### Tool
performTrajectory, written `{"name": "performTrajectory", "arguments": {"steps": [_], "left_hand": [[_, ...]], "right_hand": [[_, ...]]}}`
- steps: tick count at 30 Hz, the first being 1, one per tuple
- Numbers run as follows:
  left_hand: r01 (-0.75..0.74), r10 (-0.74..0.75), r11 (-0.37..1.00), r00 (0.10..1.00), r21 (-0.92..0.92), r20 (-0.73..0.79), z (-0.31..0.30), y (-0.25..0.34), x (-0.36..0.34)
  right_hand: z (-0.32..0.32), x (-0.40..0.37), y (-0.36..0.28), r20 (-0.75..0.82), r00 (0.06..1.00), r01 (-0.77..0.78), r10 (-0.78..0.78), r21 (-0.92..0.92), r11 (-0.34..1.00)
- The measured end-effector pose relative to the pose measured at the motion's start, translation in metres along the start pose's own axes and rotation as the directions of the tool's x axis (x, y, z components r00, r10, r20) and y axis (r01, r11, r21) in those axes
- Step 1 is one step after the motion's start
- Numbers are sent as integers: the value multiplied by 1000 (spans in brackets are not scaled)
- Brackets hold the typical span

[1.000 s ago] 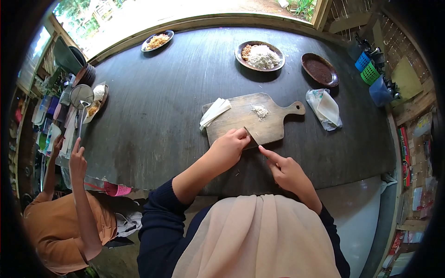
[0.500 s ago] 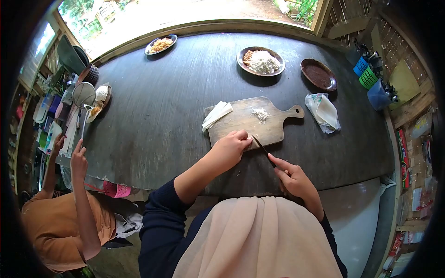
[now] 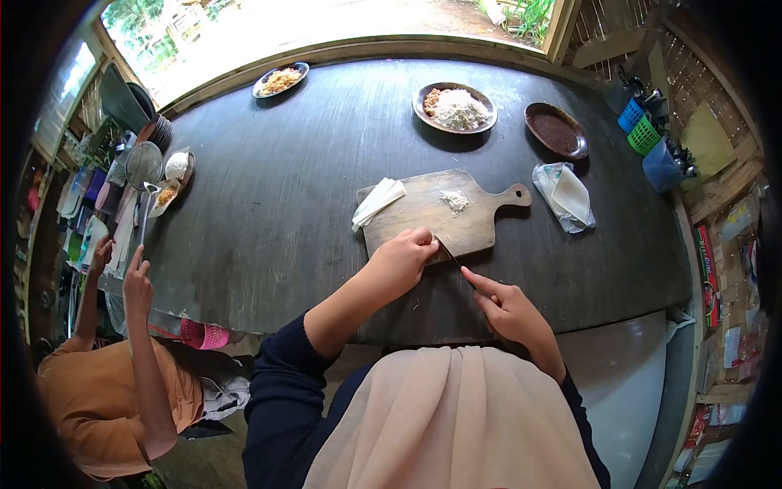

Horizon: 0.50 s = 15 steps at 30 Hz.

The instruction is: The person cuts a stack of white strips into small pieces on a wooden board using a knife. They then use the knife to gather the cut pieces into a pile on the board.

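Observation:
A wooden cutting board (image 3: 423, 213) lies on the dark table before me. White strips (image 3: 380, 201) rest across its left edge, and a small pile of pale shreds (image 3: 454, 201) sits near its middle. My left hand (image 3: 405, 259) is closed at the board's near edge; whatever it pinches is mostly hidden by the fingers. My right hand (image 3: 509, 310) grips a knife (image 3: 453, 257), whose tip touches or nearly touches the left fingertips. Right of the board is a plastic wrapper with a white sheet (image 3: 570, 199).
Behind the board stand a plate of white shreds (image 3: 460, 108) and a brown plate (image 3: 557, 132). Another food plate (image 3: 280, 81) is at the back left. At left, a co-worker (image 3: 122, 383) holds a strainer (image 3: 144, 166). Utensil baskets (image 3: 644, 134) stand at right.
My right hand and the knife have shifted slightly left and up, closer to my left hand. The co-worker's strainer has moved slightly left.

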<state>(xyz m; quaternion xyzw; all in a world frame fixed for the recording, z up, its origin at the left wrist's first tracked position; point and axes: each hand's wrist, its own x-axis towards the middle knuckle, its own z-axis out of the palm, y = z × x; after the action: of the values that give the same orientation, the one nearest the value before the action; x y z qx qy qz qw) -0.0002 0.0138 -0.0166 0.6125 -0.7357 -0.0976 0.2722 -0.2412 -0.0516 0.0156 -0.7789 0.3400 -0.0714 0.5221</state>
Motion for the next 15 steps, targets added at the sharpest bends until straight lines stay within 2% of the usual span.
{"name": "performTrajectory", "arguments": {"steps": [1, 5, 7, 15], "left_hand": [[-3, 3, 1000, 1000, 9, 6, -1, 0, 0], [-15, 15, 1000, 1000, 23, 6, -1, -1, -1], [-18, 18, 1000, 1000, 16, -4, 2, -3, -2], [-2, 2, 1000, 1000, 3, 5, 0, 0, 0]], "right_hand": [[1, 2, 0, -26, 996, 83, -85, -95, 992], [1, 10, -6, 9, 1000, 19, -18, -86, 996], [-2, 9, -3, 44, 999, -26, 25, 17, 1000], [-2, -14, 10, 53, 997, -58, 51, 144, 988]]}}
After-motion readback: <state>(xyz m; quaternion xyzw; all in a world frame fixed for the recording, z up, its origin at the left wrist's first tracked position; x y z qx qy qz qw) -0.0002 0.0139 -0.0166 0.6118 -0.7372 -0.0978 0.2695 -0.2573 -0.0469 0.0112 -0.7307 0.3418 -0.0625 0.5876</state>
